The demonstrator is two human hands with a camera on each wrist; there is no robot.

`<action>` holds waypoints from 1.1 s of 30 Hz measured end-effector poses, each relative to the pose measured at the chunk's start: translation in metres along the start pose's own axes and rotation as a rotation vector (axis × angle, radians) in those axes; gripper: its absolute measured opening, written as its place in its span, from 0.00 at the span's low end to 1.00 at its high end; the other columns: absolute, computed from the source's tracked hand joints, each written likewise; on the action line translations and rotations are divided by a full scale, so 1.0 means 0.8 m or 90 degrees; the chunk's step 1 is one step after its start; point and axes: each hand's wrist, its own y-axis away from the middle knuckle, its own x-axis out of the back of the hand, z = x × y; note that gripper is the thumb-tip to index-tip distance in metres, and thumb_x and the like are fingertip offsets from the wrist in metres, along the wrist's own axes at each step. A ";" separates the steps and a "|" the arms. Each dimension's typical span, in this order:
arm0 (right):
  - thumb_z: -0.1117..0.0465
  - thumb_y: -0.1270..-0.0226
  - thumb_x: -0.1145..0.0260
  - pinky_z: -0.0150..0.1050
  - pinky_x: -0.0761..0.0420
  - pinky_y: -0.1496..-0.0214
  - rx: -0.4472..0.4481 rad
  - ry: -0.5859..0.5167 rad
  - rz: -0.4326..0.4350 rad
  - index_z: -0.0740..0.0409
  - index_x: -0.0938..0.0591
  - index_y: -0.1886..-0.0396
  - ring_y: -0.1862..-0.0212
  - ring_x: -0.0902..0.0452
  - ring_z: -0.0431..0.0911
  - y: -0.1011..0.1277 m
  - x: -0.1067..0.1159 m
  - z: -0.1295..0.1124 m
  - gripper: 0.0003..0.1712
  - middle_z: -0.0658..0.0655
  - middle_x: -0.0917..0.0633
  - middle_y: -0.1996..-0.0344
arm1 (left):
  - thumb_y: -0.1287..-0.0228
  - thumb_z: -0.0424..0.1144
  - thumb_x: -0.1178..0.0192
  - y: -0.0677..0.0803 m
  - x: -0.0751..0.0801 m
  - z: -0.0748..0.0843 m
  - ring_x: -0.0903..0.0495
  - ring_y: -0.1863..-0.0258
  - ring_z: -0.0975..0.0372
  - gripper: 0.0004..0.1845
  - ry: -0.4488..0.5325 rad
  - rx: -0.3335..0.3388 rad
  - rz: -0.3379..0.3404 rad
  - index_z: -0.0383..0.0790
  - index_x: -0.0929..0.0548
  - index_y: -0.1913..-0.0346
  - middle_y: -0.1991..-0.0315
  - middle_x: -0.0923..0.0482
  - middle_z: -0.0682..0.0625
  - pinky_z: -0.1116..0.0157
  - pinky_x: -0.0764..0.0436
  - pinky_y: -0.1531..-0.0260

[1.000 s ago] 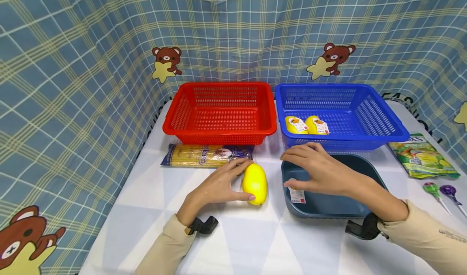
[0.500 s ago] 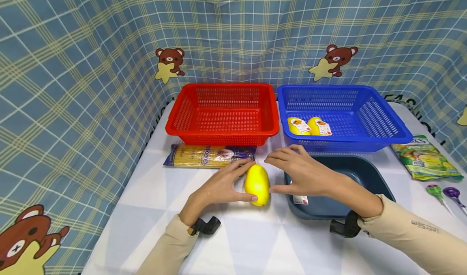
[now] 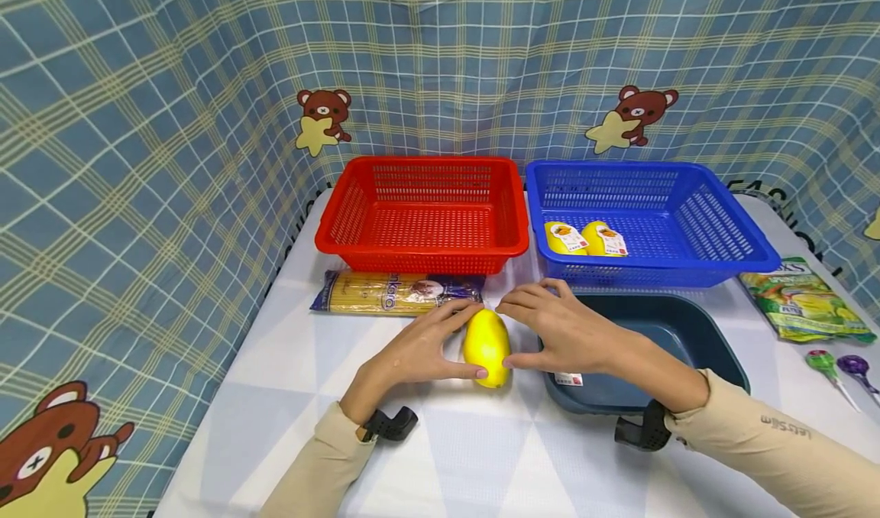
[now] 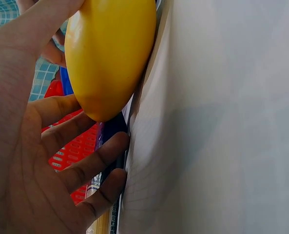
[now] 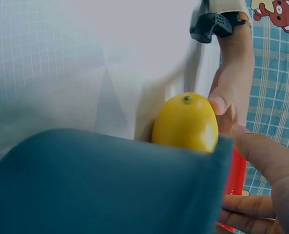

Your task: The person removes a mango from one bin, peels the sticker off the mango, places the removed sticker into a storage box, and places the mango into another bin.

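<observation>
A yellow oval fruit (image 3: 486, 346) lies on the white table between both hands. My left hand (image 3: 433, 346) cups it from the left, thumb at its near end and index finger past its far end. The left wrist view shows the fruit (image 4: 110, 53) under the thumb, with the other fingers (image 4: 86, 165) spread by the table. My right hand (image 3: 553, 327) reaches in from the right with relaxed fingers. Its thumb touches the fruit's right side. In the right wrist view the fruit (image 5: 185, 122) sits just beyond the dark tub's wall (image 5: 105, 180).
A dark blue-grey tub (image 3: 687, 323) lies under my right forearm. Behind stand an empty red basket (image 3: 421, 247) and a blue basket (image 3: 687, 273) holding two labelled yellow fruits (image 3: 584, 237). A spaghetti packet (image 3: 395, 292) lies before the red basket. A green snack bag (image 3: 800, 300) and two lollipops (image 3: 839, 367) lie at the right.
My right hand has moved left from above the dark tub to the fruit, and its thumb now touches it. The left hand and the fruit have stayed put.
</observation>
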 end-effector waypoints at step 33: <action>0.29 0.49 0.27 0.66 0.44 0.32 -0.031 0.006 -0.064 0.63 0.27 0.31 0.32 0.34 0.55 -0.010 -0.023 -0.004 0.56 0.58 0.24 0.36 | 0.49 0.76 0.38 0.000 -0.001 -0.002 0.42 0.27 0.59 0.54 -0.007 -0.010 0.003 0.57 0.41 0.21 0.24 0.43 0.58 0.50 0.35 0.32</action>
